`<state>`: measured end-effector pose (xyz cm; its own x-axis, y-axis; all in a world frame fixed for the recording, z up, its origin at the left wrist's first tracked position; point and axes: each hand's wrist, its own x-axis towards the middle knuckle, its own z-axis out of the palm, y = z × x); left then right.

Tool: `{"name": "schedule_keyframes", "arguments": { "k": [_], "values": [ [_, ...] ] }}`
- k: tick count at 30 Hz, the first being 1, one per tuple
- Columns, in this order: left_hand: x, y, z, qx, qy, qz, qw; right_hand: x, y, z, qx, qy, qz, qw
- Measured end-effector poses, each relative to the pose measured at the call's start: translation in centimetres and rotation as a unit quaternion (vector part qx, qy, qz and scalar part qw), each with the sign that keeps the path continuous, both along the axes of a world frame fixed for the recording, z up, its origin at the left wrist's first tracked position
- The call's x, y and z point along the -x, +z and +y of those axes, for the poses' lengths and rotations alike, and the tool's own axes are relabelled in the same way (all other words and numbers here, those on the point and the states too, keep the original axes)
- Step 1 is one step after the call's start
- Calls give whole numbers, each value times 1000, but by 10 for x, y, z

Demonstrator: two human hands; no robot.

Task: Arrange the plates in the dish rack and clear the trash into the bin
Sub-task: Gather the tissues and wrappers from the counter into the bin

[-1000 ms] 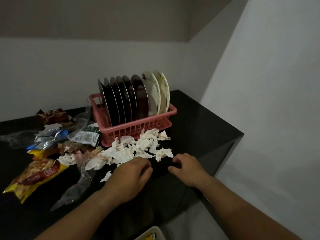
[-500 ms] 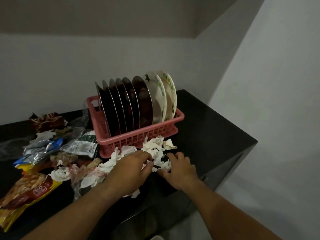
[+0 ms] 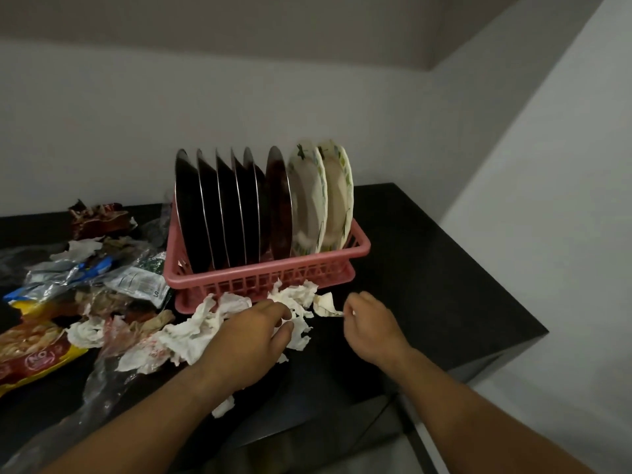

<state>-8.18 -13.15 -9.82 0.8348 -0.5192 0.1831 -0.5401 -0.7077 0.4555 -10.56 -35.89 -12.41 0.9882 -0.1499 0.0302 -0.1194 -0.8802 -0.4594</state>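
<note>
A pink dish rack stands on the black counter. Several dark plates and two white flowered plates stand upright in it. Crumpled white tissues lie in front of the rack. My left hand lies over the tissue pile with its fingers curled into it. My right hand is curled and pinches a tissue scrap at the pile's right end. The bin is out of view.
Snack wrappers and plastic bags are heaped at the left, with a yellow and red packet nearest me. The counter's right edge drops off beside a white wall. One small tissue scrap lies under my left forearm.
Both hands have moved forward from the counter's front edge into the tissue pile. My left hand has closed over the tissues; my right hand has taken hold of a scrap.
</note>
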Motion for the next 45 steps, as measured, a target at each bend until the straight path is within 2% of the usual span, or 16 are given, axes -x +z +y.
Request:
{"name": "schedule_keyframes", "arguments": {
  "k": [3,5,8,11,14,19,22,24,33,36,39,41,45],
  "values": [
    [1,-2,-8,9,19,-8,1000,-26,2,7,0,5,2,1000],
    [0,-2,-13,10,31,-23,999,-39,-4,12,10,-8,41,999],
    [-5,0,-25,-11,32,-69,997,-46,-16,15,51,-17,98,994],
    [-13,5,-44,-67,-10,-146,987,-41,-22,8,37,-6,120,992],
    [-25,9,-73,-171,-26,-191,966,-24,-23,-8,32,-6,131,991],
    [-44,3,-115,-396,12,-171,902,1,-19,-30,-14,-23,138,990],
    [-47,-5,-128,-446,40,-164,879,8,-13,-39,-56,-19,131,990],
    [-50,-12,-131,-455,50,-155,875,12,-9,-47,-84,-15,123,989],
    [-54,-19,-105,-342,-27,-196,919,5,13,-55,-140,6,86,986],
    [-48,-10,-93,-240,-90,-190,948,-1,20,-48,-134,6,72,988],
    [-44,10,-81,-64,-135,-113,982,-6,25,-37,-113,1,57,992],
    [-43,23,-73,23,-123,-69,990,-8,28,-29,-86,-10,43,995],
    [-49,40,-52,61,-79,-63,993,-6,32,-10,-66,-20,39,997]
  ]
}}
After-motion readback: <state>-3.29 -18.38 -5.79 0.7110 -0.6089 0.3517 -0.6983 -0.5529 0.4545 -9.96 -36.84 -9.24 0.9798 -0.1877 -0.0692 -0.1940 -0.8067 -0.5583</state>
